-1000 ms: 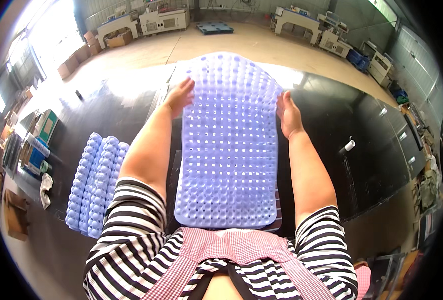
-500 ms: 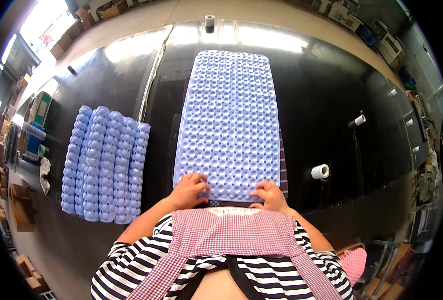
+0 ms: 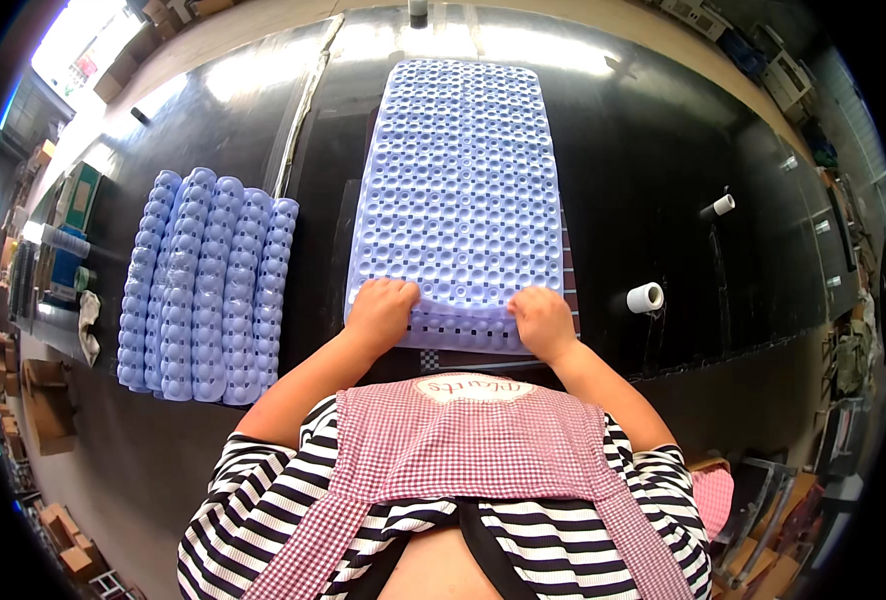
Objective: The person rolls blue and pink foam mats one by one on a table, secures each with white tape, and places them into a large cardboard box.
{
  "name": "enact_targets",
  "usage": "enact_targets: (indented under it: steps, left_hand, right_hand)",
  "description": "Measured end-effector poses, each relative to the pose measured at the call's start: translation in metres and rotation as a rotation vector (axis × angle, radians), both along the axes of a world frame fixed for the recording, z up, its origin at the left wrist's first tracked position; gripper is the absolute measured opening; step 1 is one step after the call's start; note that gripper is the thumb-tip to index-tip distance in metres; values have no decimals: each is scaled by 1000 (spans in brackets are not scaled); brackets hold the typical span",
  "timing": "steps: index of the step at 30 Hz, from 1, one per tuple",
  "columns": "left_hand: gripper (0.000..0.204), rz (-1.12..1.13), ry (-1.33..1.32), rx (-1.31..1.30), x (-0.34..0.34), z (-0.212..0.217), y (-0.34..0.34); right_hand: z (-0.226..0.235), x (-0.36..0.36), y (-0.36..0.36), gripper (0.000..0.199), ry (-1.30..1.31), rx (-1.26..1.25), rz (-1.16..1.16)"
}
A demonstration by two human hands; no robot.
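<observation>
A long blue bath mat [image 3: 460, 190] covered in round bumps and small holes lies lengthwise before me on the dark table. My left hand [image 3: 382, 312] is closed on its near left corner, and my right hand [image 3: 544, 322] on the near right corner. Between them the near edge is lifted and bent back. Under it shows another blue bumpy layer [image 3: 463, 334], lying flat. Fingertips of both hands are partly hidden behind the mat's edge. On the left rest several rolled or folded blue mats [image 3: 203, 290], side by side.
The black table [image 3: 663, 150] has a seam left of the mat. White rolls [image 3: 645, 298] stand or lie on the right, with another roll [image 3: 418, 10] at the far edge. Boxes [image 3: 81, 196] and a crumpled white cloth [image 3: 89, 325] sit at the left edge.
Both hands have gripped the near corners and raised the mat's near edge, uncovering the layer below. The whole scene has shifted up in the picture.
</observation>
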State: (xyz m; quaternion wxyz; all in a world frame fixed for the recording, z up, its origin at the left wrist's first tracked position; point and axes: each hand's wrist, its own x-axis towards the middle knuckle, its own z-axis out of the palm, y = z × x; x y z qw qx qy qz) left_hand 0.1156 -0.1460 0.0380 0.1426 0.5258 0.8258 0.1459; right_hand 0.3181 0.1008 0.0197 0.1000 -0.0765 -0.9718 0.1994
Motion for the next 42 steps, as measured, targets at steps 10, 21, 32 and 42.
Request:
enact_targets:
  steps: [10,21,32,42]
  left_hand:
    - [28,-87,236,359,-5,-27,-5]
    - [28,-39,324,414,8,-26,-27]
    - [11,145,-72,328,-22,-23,-1]
    - [16,3,125,335,-24,-23,-3]
  right_hand:
    - [-7,-2,-6,15,224,268,85]
    - [-7,17,-19,20,278,127,-6]
    - [2,-11,10,13,-129,-503,-245]
    - [4,-5,6,17,161,63,-39]
